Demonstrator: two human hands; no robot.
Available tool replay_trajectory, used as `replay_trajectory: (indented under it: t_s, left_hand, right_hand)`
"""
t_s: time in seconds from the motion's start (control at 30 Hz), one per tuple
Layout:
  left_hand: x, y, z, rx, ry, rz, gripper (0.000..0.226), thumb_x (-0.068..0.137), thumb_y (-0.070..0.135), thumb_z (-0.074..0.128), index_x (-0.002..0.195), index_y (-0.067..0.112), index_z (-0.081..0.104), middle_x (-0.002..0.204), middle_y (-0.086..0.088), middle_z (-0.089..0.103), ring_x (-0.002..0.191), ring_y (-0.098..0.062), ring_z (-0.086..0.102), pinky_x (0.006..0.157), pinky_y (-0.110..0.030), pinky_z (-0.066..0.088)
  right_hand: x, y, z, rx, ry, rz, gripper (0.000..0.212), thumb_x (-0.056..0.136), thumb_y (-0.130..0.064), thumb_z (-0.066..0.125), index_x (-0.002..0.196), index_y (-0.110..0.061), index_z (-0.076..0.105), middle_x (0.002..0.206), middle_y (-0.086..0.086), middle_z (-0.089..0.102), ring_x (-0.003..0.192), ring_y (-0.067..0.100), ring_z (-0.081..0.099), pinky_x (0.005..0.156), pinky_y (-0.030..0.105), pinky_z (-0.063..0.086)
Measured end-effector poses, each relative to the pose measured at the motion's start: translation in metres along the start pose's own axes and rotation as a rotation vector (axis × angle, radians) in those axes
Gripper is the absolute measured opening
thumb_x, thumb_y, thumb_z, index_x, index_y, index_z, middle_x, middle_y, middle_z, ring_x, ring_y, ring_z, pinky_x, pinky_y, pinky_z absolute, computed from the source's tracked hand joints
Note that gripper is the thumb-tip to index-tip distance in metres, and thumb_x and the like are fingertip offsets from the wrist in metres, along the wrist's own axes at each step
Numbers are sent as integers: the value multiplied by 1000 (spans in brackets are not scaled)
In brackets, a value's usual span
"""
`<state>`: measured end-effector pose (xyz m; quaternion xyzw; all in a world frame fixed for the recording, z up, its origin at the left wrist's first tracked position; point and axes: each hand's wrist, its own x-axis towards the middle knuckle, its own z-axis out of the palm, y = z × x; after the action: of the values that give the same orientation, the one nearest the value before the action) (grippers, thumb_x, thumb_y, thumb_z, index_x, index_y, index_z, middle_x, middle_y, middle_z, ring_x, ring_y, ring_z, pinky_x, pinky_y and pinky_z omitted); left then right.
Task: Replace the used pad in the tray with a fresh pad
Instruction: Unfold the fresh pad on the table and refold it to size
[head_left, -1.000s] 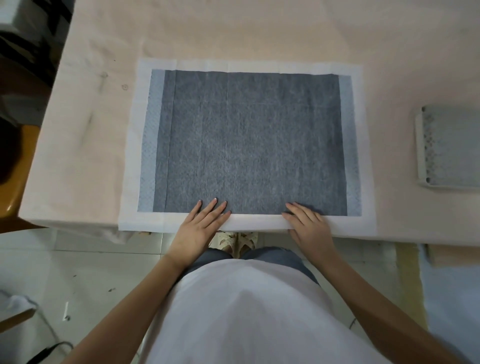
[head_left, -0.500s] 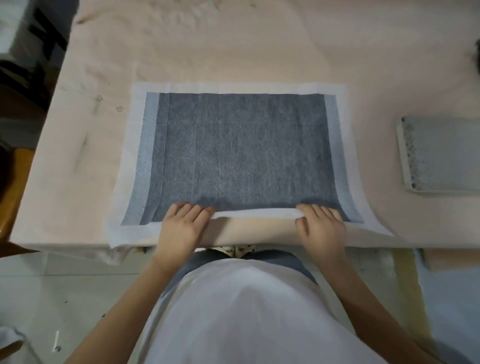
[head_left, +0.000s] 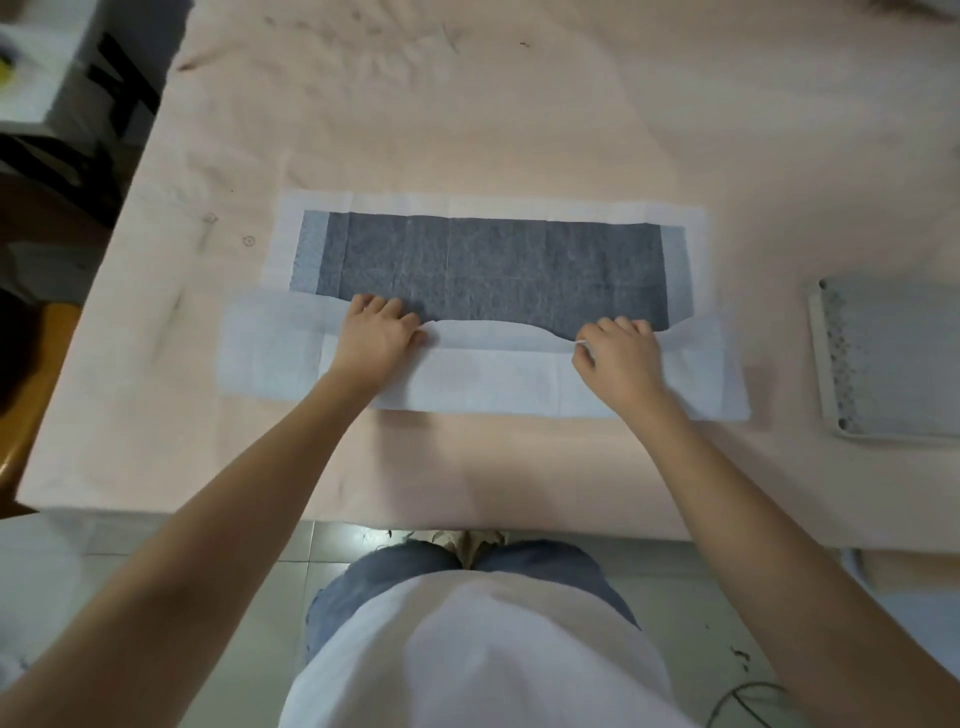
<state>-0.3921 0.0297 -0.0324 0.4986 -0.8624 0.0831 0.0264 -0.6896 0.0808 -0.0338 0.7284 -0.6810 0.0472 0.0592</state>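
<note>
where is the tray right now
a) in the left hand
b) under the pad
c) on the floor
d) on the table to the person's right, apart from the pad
d: the tray sits on the table at the right, clear of the pad both hands are folding.

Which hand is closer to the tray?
Right. The right hand pinches the pad on the side toward the tray; the left hand grips the pad farther away.
</note>
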Motion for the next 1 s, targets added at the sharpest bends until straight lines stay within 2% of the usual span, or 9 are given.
replay_trajectory:
  t_s: [0.1,0.17,0.23,0.33,0.47,0.57,0.77,0.9,1.0]
  left_hand:
    - [-2,7,10,-61,68,-92,26,82,24,50,70,5,63,73,-13,59,65,-32,59,73,-35,29]
    - [-6,18,13,-99,142,-163,20,83,18,53,89,2,63,95,-18,63,87,-36,62,87,-40,36]
    - [-14,33,15,-178,189,-179,34,88,19,52,114,0,60,123,-18,60,117,-35,55,104,-46,35]
    - [-28,59,12,-281,164,-111,46,96,25,40,135,3,50,143,-13,47,135,-30,40,112,-50,26]
    - [-39,79,19,-346,24,-140,50,99,31,33,143,11,41,151,-7,36,142,-24,28,116,-49,20]
    - [-41,85,25,-346,-41,-83,51,100,32,28,145,11,38,153,-6,31,144,-22,23,116,-49,20]
    - [-42,87,33,-353,-134,-11,56,103,35,13,146,7,34,154,-9,28,144,-25,22,116,-49,19]
    - [-39,83,36,-332,-131,2,56,102,35,18,146,5,32,155,-11,26,145,-25,20,117,-49,18]
    - [-41,85,36,-337,-123,-28,56,101,35,22,147,5,31,155,-12,26,145,-25,20,117,-49,17]
  right_hand:
    - [4,-1,9,-17,-66,11,31,78,-24,38,68,-13,65,66,5,58,64,28,55,63,32,44]
    - [4,-2,12,-35,-56,24,29,80,-24,39,72,-12,64,71,6,57,67,28,54,65,34,43]
    - [2,-4,15,-27,-17,35,26,81,-23,40,76,-12,63,76,7,57,71,28,54,70,37,38]
    - [-4,-8,19,33,17,71,31,81,-21,41,97,-9,64,98,10,62,89,31,58,83,36,34]
    - [-17,-23,14,108,22,143,47,84,-18,39,125,-2,56,132,19,54,124,33,50,109,42,28]
    - [-26,-49,5,151,-57,149,55,89,-24,31,136,-1,47,146,17,41,137,29,37,115,40,15]
    - [-28,-110,14,108,-242,-10,57,97,-32,14,148,-8,24,157,9,20,146,24,14,118,44,13]
    - [-30,-108,28,85,-309,52,61,97,-34,4,150,-8,21,158,9,14,147,22,8,120,42,7]
    - [-35,-96,33,90,-282,11,59,100,-36,2,148,-7,20,157,9,19,146,23,14,118,43,13]
